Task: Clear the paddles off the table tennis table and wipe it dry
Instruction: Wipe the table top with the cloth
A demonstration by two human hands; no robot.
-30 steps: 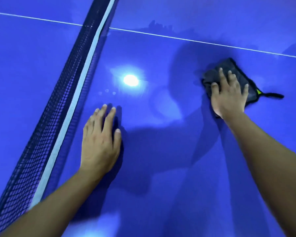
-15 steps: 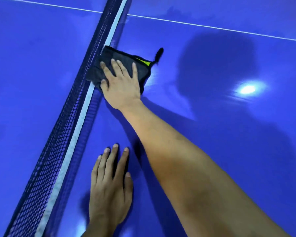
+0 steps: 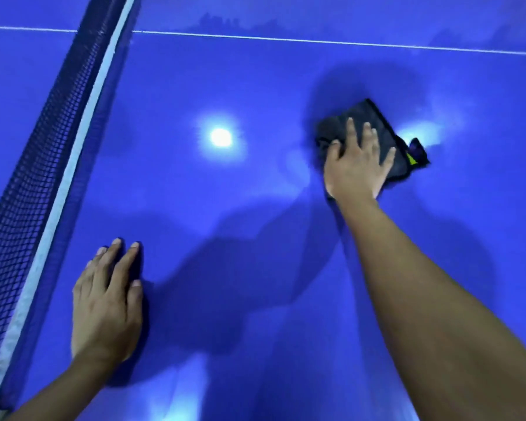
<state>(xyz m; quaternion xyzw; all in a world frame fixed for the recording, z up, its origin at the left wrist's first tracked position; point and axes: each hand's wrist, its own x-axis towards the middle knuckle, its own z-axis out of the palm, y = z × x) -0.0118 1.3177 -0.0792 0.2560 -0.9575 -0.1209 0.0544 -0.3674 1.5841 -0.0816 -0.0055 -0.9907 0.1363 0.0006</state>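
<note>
The right hand [image 3: 357, 165] had swept the dark cloth [image 3: 377, 117] from the net [image 3: 43, 165] out to two o'clock. At seven o'clock, beside the net, the left hand [image 3: 105, 302] lay flat on the blue table [image 3: 225, 223], fingers straight. No paddles showed, so clearing seemed done, while pale streaks suggested wiping was midway. The right hand's spread fingers pressed the folded, black-edged cloth flat.
</note>
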